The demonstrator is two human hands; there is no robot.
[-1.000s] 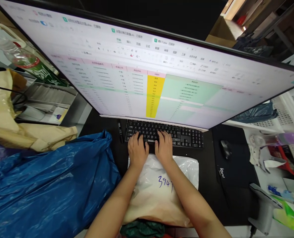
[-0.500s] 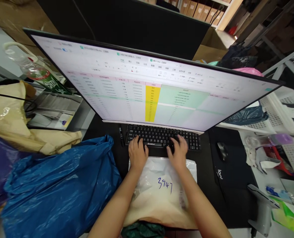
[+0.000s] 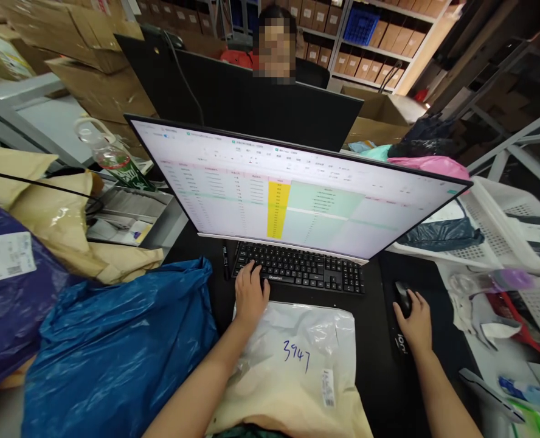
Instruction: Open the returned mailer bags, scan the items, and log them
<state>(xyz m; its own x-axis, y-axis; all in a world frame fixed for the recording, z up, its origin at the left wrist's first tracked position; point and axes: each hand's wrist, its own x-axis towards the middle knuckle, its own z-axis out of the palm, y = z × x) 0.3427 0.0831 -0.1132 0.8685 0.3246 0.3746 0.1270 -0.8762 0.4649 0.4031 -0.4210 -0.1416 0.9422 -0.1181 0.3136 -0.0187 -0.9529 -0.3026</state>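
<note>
Black desk [image 3: 373, 359]: left hand [image 3: 250, 296] spread on keyboard [image 3: 307, 274], right hand [image 3: 416, 325] draped (loosely) over mouse [image 3: 402, 294].

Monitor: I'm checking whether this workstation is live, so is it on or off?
On: the monitor shows a lit spreadsheet with a yellow column and pale green cells.

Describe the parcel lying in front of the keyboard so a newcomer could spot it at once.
Start at the wide monitor, then drop to the black keyboard below it. Directly in front of the keyboard lies a pale plastic mailer. Unlike the blue bag beside it, it has 3947 handwritten in blue ink.
</note>
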